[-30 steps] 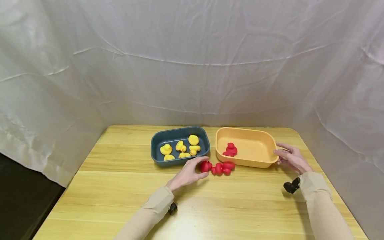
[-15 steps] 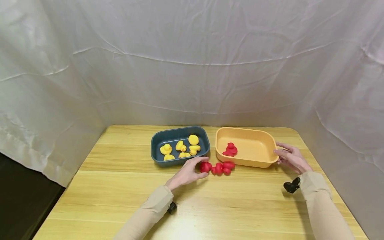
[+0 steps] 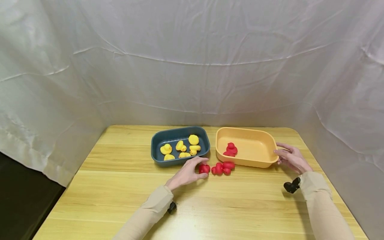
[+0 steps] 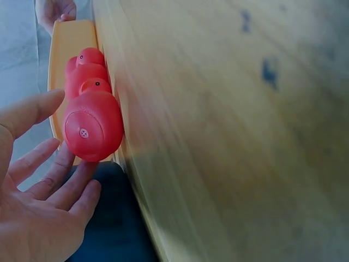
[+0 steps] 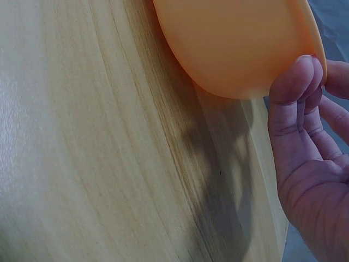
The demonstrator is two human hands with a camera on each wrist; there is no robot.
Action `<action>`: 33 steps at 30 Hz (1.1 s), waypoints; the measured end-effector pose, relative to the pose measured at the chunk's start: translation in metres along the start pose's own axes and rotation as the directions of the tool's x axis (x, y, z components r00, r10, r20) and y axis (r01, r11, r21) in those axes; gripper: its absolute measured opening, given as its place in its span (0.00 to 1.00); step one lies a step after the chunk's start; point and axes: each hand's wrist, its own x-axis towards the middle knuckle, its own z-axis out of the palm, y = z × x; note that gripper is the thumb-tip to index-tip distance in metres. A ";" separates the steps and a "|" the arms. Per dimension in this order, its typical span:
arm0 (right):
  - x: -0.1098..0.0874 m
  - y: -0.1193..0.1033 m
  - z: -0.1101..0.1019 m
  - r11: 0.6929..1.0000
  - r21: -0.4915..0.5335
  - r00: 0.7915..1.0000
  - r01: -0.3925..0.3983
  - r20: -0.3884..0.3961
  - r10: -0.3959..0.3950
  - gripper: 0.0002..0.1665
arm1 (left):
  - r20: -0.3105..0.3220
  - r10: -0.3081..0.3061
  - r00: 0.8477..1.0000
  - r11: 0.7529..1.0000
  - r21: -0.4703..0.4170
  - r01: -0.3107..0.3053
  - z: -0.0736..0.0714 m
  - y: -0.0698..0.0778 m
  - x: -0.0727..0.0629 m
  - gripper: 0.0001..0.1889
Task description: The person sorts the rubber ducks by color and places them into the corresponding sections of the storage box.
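Note:
My left hand (image 3: 188,171) curves round a red rubber duck (image 3: 204,169) lying on the table, its flat base towards the camera in the left wrist view. Fingertips (image 4: 90,169) touch its lower side there. My right hand (image 3: 293,158) pinches the right rim of the orange tub (image 3: 264,164), thumb on the near side. In line with the left hand's duck lie more red ducks (image 3: 219,169) in front of the tub. Inside the tub, red ducks (image 3: 231,149) rest near its left end.
A dark blue tub (image 3: 154,156) holding several yellow ducks (image 3: 166,149) stands left of the orange one. Both tubs are near the back of the wooden table (image 3: 234,206). Pale curtain (image 3: 192,66) rises behind and at both sides.
The red duck at my left hand has turned and shifted slightly left, away from the other red ducks. My right hand and both tubs have stayed still.

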 end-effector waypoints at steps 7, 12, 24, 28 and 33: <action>-0.001 0.000 0.000 1.000 0.007 1.000 0.013 -0.004 -0.013 0.44 | 0.012 -0.029 0.999 1.000 0.011 0.029 -0.002 0.002 -0.002 0.29; -0.002 0.000 0.001 0.999 0.022 1.000 0.023 -0.001 -0.023 0.41 | 0.029 -0.049 0.998 0.999 0.020 0.049 -0.003 0.001 -0.003 0.29; -0.003 0.000 0.001 0.999 0.027 1.000 0.017 -0.008 -0.017 0.39 | 0.106 -0.040 0.994 0.999 -0.016 0.042 -0.009 -0.003 -0.001 0.28; -0.003 0.000 0.001 0.999 0.026 1.000 0.020 -0.008 -0.019 0.39 | 0.169 -0.042 0.985 0.999 -0.026 0.047 -0.011 -0.006 0.000 0.31; -0.003 0.000 0.002 0.999 0.027 1.000 0.027 -0.005 -0.027 0.39 | 0.240 -0.036 0.970 0.998 -0.049 0.049 -0.014 -0.008 0.001 0.31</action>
